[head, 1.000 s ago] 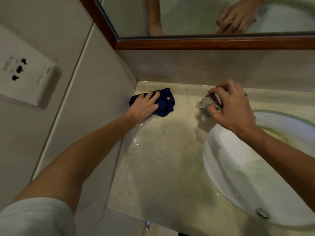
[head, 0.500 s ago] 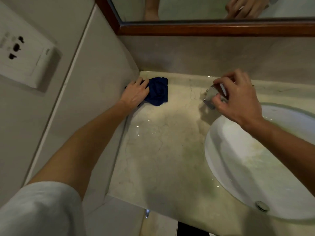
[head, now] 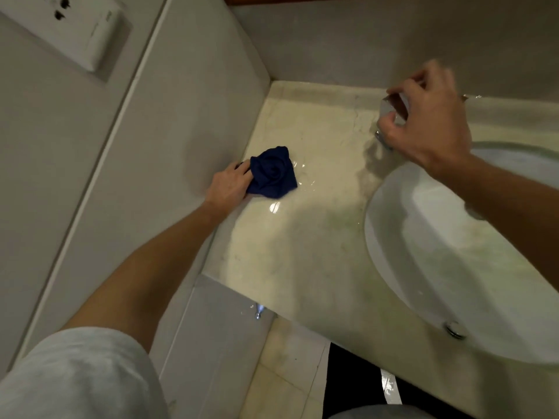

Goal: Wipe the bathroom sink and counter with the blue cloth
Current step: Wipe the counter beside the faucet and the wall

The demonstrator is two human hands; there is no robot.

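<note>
A crumpled blue cloth (head: 272,173) lies on the wet marble counter (head: 302,243) close to the left wall. My left hand (head: 230,186) grips the cloth's left side, fingers curled into it. My right hand (head: 426,122) is raised over the counter's back, holding a small clear, shiny object (head: 390,110) between thumb and fingers; the object is blurred and partly hidden by the hand. The white oval sink (head: 453,261) sits at the right, under my right forearm.
A tiled wall (head: 181,122) bounds the counter on the left, with a white wall socket (head: 87,28) higher up. The sink's drain (head: 453,328) shows near the front. Floor tiles (head: 287,373) lie below the counter's front edge.
My left hand has dragged the blue cloth from the back corner toward me along the left wall. My right hand stays over the back of the counter with the clear object. The view tilted down.
</note>
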